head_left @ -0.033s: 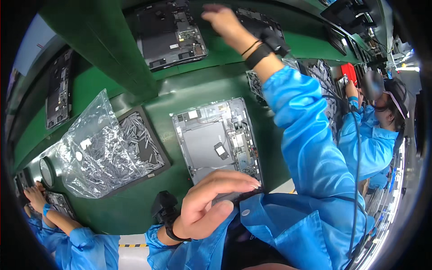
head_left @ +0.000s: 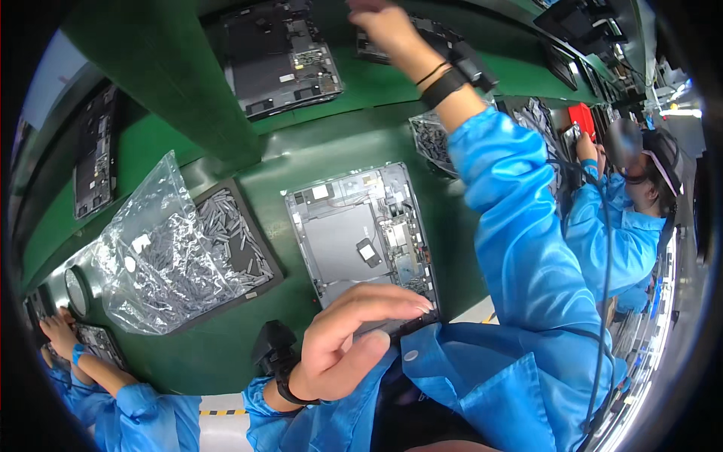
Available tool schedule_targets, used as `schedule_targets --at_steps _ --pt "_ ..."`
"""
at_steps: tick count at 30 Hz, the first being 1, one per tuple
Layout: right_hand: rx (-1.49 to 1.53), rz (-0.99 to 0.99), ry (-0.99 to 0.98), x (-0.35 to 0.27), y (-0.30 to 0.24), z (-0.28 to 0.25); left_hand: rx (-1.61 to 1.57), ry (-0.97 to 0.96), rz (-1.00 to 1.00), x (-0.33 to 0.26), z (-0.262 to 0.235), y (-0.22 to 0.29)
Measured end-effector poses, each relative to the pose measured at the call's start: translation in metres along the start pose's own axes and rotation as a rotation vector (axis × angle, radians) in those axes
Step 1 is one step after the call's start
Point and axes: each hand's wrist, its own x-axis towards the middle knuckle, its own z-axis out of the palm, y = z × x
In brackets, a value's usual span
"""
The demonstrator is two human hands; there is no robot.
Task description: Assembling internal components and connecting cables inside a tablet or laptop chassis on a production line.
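At the left, a clear plastic bag (head_left: 154, 256) lies loosely over a dark tray (head_left: 273, 273) of small grey strips (head_left: 220, 213) on the green worktop (head_left: 169, 365); a sleeve catching the film could drag it and scatter strips, some perhaps toward the open electronics. The left hand (head_left: 343, 339) hangs over the near edge of the open grey chassis (head_left: 343, 237), which lies at the middle of the worktop, its boards and wiring bare. That hand's thumb and fingers are parted with nothing seen between them, and whether it touches the frame I cannot tell; a careless drop of the palm could press on exposed parts. Inside lies a small black piece with a white patch (head_left: 369, 252); if it is unfixed, tilting the chassis could slide it onto the circuitry. The right hand (head_left: 382, 26), well apart from the left, is at the shelf (head_left: 520, 75), blurred, so its grip cannot be told; a blind reach could knock the dark chassis (head_left: 437, 34) beside it. Farther right, the forearm passes near a bag of dark pieces (head_left: 431, 139), which a low swing could upset, and a black cable (head_left: 607, 241) crosses the sleeve, where it might snag.
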Motion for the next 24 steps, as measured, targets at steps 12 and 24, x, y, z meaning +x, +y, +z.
schedule_targets --at_steps 12,24 --pt "-0.786 0.615 0.076 -0.027 0.111 -0.204 0.052 0.238 -0.176 -0.002 0.018 -0.011" --pt "0.239 0.668 0.294 -0.037 0.073 -0.161 0.087 0.186 -0.216 0.013 0.008 -0.029"
